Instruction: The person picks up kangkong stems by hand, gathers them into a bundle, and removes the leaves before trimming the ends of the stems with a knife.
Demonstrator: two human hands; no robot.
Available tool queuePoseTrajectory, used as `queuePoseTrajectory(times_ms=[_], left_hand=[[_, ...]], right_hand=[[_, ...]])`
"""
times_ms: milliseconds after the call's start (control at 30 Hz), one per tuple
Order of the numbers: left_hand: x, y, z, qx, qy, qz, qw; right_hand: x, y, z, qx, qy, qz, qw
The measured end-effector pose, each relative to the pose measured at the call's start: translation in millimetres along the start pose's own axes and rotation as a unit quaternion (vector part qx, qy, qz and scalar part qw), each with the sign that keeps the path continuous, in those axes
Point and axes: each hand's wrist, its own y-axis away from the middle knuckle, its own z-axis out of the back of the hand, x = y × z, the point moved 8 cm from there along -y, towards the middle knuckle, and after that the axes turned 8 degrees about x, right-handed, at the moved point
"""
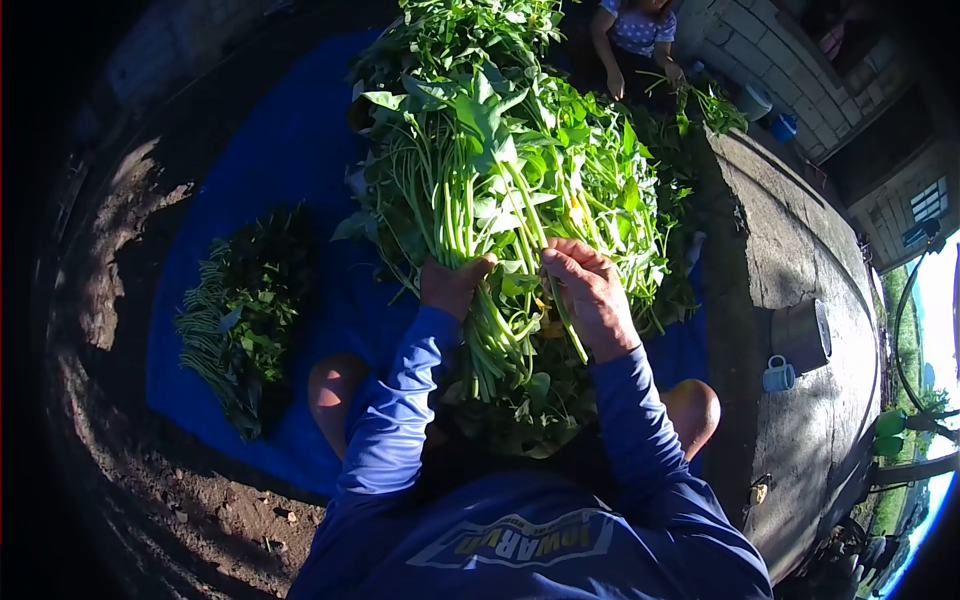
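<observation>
Blue plastic tarp [285, 130] covers most of the ground from where I'm standing. Rough grey concrete slab [810, 240] runs along its right side.

Big heap of leafy green vine cuttings [610, 170] sits mid-tarp, in front of the seated person, sunlit on top. Co-worker in a light patterned top [640, 35] is beyond it at far right, handling some long green stems [712, 108].

Smaller pile of green cuttings [255, 330] lies on the tarp to the left, well apart from the hands, stem ends pointing left.

Thick bundle of pale green stems with broad leaves [452, 205] is in the left hand [457, 285]: fingers wrapped round it, leaves above the fist pointing away, stem ends hanging below toward the person.

Right hand [592, 300] is just beside it. Thumb and fingers pinch a few loose green stalks [522, 205]; leafy tops run up over the bundle, a bare end pokes out below the fingers.

Grey cylindrical container [800, 335] on the slab, well right of the hands. White handled mug [778, 374] just beside it.
</observation>
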Motion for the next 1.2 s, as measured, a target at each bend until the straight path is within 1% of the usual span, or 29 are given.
queuePoseTrajectory(times_ms=[33,100,133,167,200,267,300,333,400,467,500,600,633,700,733,767,800,833,867,900,933,1000,1033,1067,1133,1200], left_hand=[[-1,0,-1,-0.005,0.006,-0.017,1.0],[18,-6,0,-0.006,0.056,0.028,0.998],[18,-7,-3,-0.004,0.081,0.05,0.995],[11,-2,-4,0.007,0.07,0.036,0.997],[4,-2,-3,-0.034,-0.002,0.112,0.993],[6,-1,-5,-0.028,0.026,0.088,0.995],[1,3,-4,-0.027,0.021,0.063,0.997],[-7,5,-5,-0.026,0.017,0.034,0.999],[-12,3,-8,-0.012,0.013,0.017,1.0],[4,0,-6,0.011,0.01,0.05,0.999],[6,-1,-7,0.004,0.043,0.037,0.998],[18,-2,-4,0.004,0.042,0.055,0.998],[19,-6,-5,0.007,0.052,0.034,0.998],[22,-6,-8,0.002,0.079,0.063,0.995],[23,-3,-8,-0.001,0.092,0.081,0.992],[24,-2,-4,0.004,0.058,0.069,0.996],[20,0,-3,-0.017,0.025,0.047,0.998],[18,2,-2,0.003,-0.005,0.091,0.996],[16,1,-5,0.03,0.011,0.08,0.996],[16,0,-8,0.057,0.027,0.071,0.995],[15,0,-11,0.084,0.044,0.062,0.994],[10,-2,-7,0.053,-0.009,0.007,0.999],[7,0,-2,-0.052,-0.038,-0.064,0.996],[12,1,-8,-0.037,0.014,-0.084,0.996],[18,-8,-8,0.085,-0.091,-0.066,0.99],[31,-5,6,0.061,-0.119,0.054,0.99]], right_hand=[[21,3,-4,-0.001,0.021,0.063,0.998],[54,8,3,-0.033,0.076,0.104,0.991],[74,11,3,-0.051,0.11,0.132,0.984],[93,15,2,-0.069,0.14,0.153,0.976],[110,17,3,-0.085,0.167,0.176,0.966],[134,8,5,-0.093,0.194,0.21,0.954],[145,2,7,-0.118,0.233,0.273,0.926],[158,-1,8,-0.166,0.338,0.289,0.88],[176,-5,2,-0.215,0.415,0.294,0.833],[183,-11,-2,-0.254,0.452,0.319,0.794],[184,-13,-3,-0.275,0.473,0.325,0.771],[173,-18,-17,-0.264,0.529,0.349,0.727],[158,-18,-24,-0.242,0.51,0.328,0.757],[102,-18,-32,-0.204,0.51,0.223,0.806],[58,-18,-30,-0.155,0.484,0.196,0.838],[21,-13,-31,-0.121,0.465,0.146,0.865],[-7,-7,-36,-0.087,0.443,0.064,0.89],[-27,-4,-31,-0.084,0.432,0.065,0.896],[-45,-2,-24,-0.082,0.421,0.066,0.901],[-53,-2,-21,-0.083,0.413,0.035,0.906],[-58,-2,-19,-0.085,0.396,0.023,0.914],[-70,-2,-16,-0.091,0.359,0.002,0.929],[-78,-2,-17,-0.089,0.341,0.02,0.936],[-86,-1,-18,-0.082,0.348,0.035,0.933],[-77,8,-34,-0.054,0.393,0.009,0.918],[-90,5,-34,0.003,0.369,0.065,0.927]])
